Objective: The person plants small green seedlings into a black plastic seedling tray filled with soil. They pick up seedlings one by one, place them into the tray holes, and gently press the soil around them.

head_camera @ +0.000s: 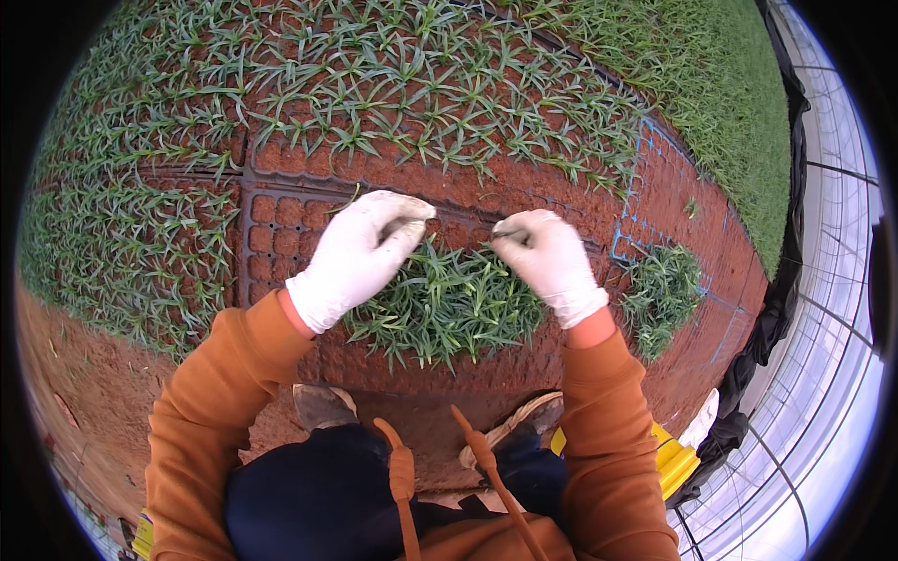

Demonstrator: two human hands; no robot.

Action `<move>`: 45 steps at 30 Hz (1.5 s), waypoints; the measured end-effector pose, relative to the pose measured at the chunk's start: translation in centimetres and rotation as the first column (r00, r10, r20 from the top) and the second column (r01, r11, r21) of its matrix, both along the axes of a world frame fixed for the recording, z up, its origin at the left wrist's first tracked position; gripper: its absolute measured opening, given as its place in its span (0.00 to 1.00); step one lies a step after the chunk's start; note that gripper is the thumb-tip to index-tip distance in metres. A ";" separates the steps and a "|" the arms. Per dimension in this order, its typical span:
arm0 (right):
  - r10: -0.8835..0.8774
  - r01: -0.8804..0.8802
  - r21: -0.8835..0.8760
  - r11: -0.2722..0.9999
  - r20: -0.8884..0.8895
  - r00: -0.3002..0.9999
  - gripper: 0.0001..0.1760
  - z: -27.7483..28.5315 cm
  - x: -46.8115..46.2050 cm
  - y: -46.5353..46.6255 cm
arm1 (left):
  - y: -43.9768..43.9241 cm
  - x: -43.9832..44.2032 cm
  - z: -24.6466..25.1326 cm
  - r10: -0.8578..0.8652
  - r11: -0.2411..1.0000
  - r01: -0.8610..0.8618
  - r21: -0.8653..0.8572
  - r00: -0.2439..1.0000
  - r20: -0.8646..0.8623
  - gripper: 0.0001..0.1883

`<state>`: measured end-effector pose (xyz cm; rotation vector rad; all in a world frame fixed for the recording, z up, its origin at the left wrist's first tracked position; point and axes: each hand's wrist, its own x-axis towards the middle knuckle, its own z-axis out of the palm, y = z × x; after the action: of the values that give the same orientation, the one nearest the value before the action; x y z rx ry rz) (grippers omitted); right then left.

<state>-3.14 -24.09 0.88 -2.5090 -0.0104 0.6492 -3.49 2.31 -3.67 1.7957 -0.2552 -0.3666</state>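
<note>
My left hand (365,249), in a soiled white glove, hovers over the near plug tray (286,240) with thumb and forefinger pinched together. I see nothing between those fingertips. Across from it my right hand (551,259), gloved alike, has its thumb and finger curled close. A dark patch shows between them; whether it is a thing or a shadow I cannot tell. Below and between both hands lies a heap of loose green plantlets (449,305), on the tray's near part. Reddish-brown growing medium fills the tray's square cells, several of them bare at the left.
Trays of planted seedlings (393,84) stretch beyond my hands, with more planted trays (133,259) at the left. A second plantlet heap (663,294) lies right, by blue tray edging (617,242). Dense green growth (708,91) and black sheeting (793,140) border the right.
</note>
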 end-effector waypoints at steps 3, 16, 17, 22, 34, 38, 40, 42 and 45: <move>0.141 -0.139 -0.136 0.981 0.007 0.990 0.09 -1.8 -1.3 -0.1 | -3.5 0.5 0.2 -0.121 0.992 0.116 0.047 0.982 0.144 0.07; -0.616 0.672 0.690 0.268 -0.413 0.670 0.13 0.3 -0.4 -0.6 | -5.9 0.5 -0.1 -0.259 0.963 0.245 0.116 0.958 0.127 0.16; -0.647 0.661 0.697 0.278 -0.372 0.665 0.13 -0.2 0.3 -0.4 | -6.1 0.5 -0.2 -0.299 0.950 0.271 0.158 0.935 0.192 0.21; -0.675 0.477 0.761 0.439 -0.071 0.734 0.11 -4.4 2.7 0.4 | -6.8 -1.9 0.0 -0.601 0.765 0.548 0.338 0.797 0.069 0.17; -0.394 0.235 0.414 0.879 0.354 0.848 0.21 -2.4 1.4 1.0 | -4.3 -0.9 -0.3 -0.190 0.981 0.189 -0.030 0.981 -0.047 0.07; -0.354 0.363 0.702 0.612 -0.167 0.920 0.22 1.0 -2.1 1.5 | -3.2 -0.9 0.3 -0.005 0.979 -0.047 -0.196 0.967 -0.253 0.08; -0.263 0.238 0.617 0.750 -0.052 0.963 0.25 2.3 -2.9 2.7 | -3.4 -0.7 1.2 0.006 0.975 -0.057 -0.216 0.974 -0.228 0.08; -0.303 0.283 0.610 0.740 -0.074 0.950 0.21 0.8 -4.0 2.5 | -3.8 -0.8 1.6 0.027 0.965 -0.073 -0.252 0.983 -0.182 0.09; -0.334 0.369 0.604 0.706 -0.176 0.926 0.16 1.0 -4.3 2.1 | -3.5 -0.7 2.0 -0.023 0.967 -0.014 -0.254 0.990 -0.142 0.09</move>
<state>-7.48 -21.95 1.90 -1.7669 0.2333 0.4492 -4.20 -1.23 -1.69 1.5085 -0.1949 -0.4445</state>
